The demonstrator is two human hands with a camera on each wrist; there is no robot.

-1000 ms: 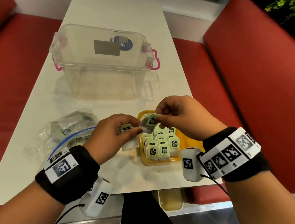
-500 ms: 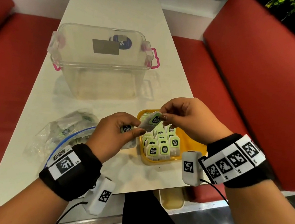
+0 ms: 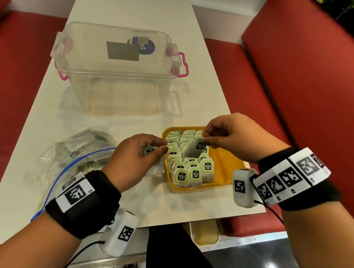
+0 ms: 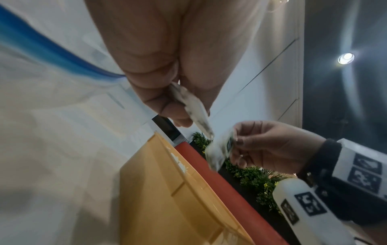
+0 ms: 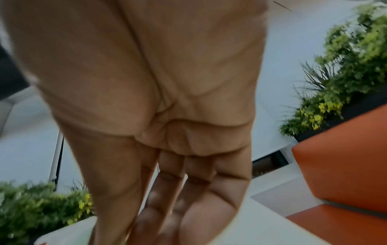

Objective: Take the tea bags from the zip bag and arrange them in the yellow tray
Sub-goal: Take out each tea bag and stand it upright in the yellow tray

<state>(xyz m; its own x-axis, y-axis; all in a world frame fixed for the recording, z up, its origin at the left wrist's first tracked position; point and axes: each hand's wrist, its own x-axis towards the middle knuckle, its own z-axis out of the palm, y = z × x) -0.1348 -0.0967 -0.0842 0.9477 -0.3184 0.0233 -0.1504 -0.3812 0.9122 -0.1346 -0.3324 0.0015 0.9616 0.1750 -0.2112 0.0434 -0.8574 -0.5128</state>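
Observation:
The yellow tray sits near the table's right front edge, with several green-tagged tea bags standing in rows along its left side. My right hand pinches one tea bag by its tag, tilted above the rows; in the left wrist view that tea bag hangs from the right hand. My left hand grips another tea bag just left of the tray, also seen in the left wrist view as a tea bag. The clear zip bag with a blue seal lies left of it.
A clear lidded plastic box with pink latches stands behind the tray, mid-table. Red bench seats flank the white table. The tray's right half shows bare yellow. The right wrist view shows only my palm and fingers.
My right hand has carried its tea bag from beside the left hand rightwards over the rows in the tray. The left hand keeps its own tea bag and has hardly moved.

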